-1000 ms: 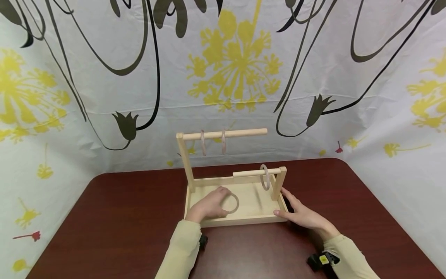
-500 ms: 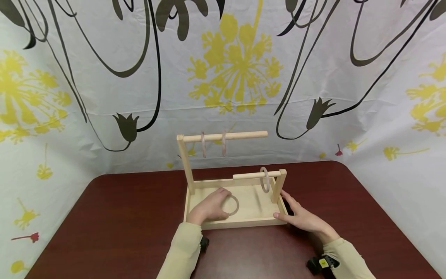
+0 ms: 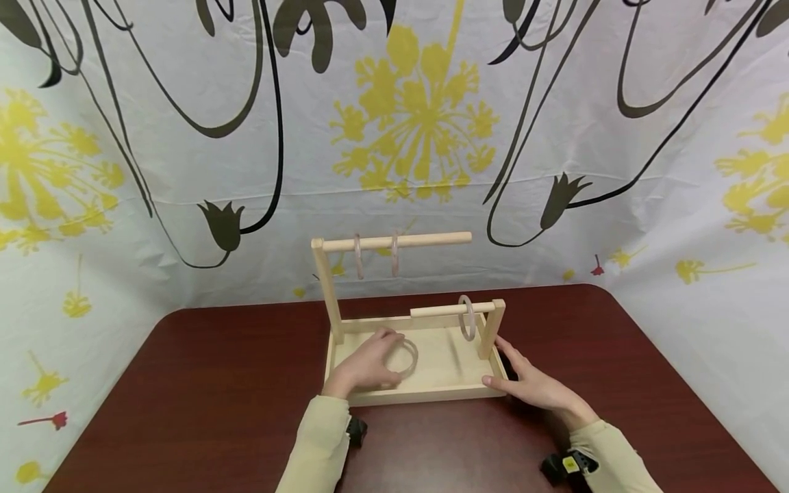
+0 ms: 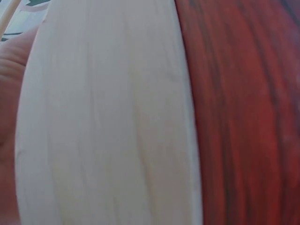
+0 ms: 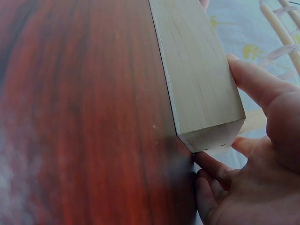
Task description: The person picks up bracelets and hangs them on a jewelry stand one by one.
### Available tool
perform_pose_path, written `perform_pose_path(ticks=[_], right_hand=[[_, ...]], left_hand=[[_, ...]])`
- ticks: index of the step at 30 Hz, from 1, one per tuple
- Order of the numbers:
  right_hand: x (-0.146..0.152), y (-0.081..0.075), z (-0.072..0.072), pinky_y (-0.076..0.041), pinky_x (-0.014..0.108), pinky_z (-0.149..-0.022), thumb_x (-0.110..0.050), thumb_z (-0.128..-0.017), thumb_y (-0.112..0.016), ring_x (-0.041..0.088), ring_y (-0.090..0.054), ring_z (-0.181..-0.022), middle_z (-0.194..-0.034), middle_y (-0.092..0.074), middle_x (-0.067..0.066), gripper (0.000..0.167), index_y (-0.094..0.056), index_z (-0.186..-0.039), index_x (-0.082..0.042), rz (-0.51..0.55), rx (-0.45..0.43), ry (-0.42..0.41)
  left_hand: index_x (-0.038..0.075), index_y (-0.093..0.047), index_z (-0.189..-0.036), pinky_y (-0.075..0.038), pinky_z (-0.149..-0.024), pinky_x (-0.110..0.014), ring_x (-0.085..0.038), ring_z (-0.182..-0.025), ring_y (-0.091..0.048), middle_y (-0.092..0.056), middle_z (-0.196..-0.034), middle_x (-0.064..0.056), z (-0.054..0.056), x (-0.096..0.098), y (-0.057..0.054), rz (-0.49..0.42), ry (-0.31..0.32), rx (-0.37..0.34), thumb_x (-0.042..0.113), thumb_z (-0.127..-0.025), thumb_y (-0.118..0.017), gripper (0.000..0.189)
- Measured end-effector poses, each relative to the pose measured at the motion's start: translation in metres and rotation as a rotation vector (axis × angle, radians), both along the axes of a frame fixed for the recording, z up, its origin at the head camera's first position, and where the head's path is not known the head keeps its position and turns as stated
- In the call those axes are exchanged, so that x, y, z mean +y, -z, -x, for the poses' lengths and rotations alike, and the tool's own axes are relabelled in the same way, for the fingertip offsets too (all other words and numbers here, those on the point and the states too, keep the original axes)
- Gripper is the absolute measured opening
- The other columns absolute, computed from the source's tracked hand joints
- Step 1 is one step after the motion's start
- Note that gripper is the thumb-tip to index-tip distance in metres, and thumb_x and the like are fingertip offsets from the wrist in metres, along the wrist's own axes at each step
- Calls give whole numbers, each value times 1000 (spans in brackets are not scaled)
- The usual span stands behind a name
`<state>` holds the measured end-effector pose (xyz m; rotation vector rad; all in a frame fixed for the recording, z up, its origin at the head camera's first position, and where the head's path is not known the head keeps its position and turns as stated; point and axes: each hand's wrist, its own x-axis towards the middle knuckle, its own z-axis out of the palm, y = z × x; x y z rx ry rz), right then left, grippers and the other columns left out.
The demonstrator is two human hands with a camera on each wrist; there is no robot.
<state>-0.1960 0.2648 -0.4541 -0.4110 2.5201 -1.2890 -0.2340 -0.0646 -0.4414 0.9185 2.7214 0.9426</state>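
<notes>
A pale wooden bangle stand (image 3: 431,395) with a tray base sits on the table. Inside the tray, the thumb and fingers of my left hand (image 3: 365,364) hold a pale bangle (image 3: 416,356) by its left side. My right hand (image 3: 537,385) grips the tray's front right corner, thumb over the front rim and fingers along the right side. The right wrist view shows this corner (image 5: 211,136) between thumb and fingers. In the left wrist view the tray's front wall (image 4: 108,112) covers most of my left hand.
Two bangles hang on the upper bar (image 3: 434,239), which rises from the left post. Another bangle (image 3: 467,318) hangs on the lower bar near the right post (image 3: 492,330). A patterned cloth (image 3: 419,150) stands behind the dark red table (image 3: 246,383).
My left hand has shifted slightly left with the bangle, which now looks a little tilted. The right hand keeps its grip on the tray corner.
</notes>
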Motion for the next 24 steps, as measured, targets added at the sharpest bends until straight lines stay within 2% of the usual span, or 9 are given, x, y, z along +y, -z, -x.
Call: perform_pose_path(ticks=[7, 13, 20, 24], right_hand=[[-2, -2, -1, -13, 70, -101, -30, -91, -67, 49, -3, -139, -154, -6, 30, 91, -8, -154, 0, 0, 3, 3], [-1, -2, -1, -14, 70, -102, -31, -91, -67, 49, -3, -139, -154, -7, 30, 91, -8, -154, -2, -18, 2, 9], [-1, -2, -1, -13, 70, -102, -32, -91, -67, 49, -2, -139, -154, -6, 29, 92, -8, -154, -3, -28, -13, 16], [-1, -1, 0, -14, 70, -102, -33, -91, -67, 50, -3, -139, -154, -6, 29, 92, -8, -154, -3, -37, -13, 17]], left_hand=[[-9, -46, -137, -44, -94, -47, -34, -115, -50, -42, -138, -23, 2, -6, -2, -90, -28, 0, 9, -69, -78, 76], [-7, -47, -137, -40, -98, -49, -36, -120, -47, -42, -137, -23, 0, -9, -3, -159, -45, 3, 9, -72, -79, 75], [-7, -44, -140, -45, -92, -46, -37, -110, -53, -40, -136, -20, -2, -13, -5, -273, -41, -57, 5, -76, -76, 72], [-5, -44, -140, -46, -90, -45, -37, -108, -53, -41, -133, -17, -3, -16, -8, -309, -52, -64, 5, -77, -76, 72]])
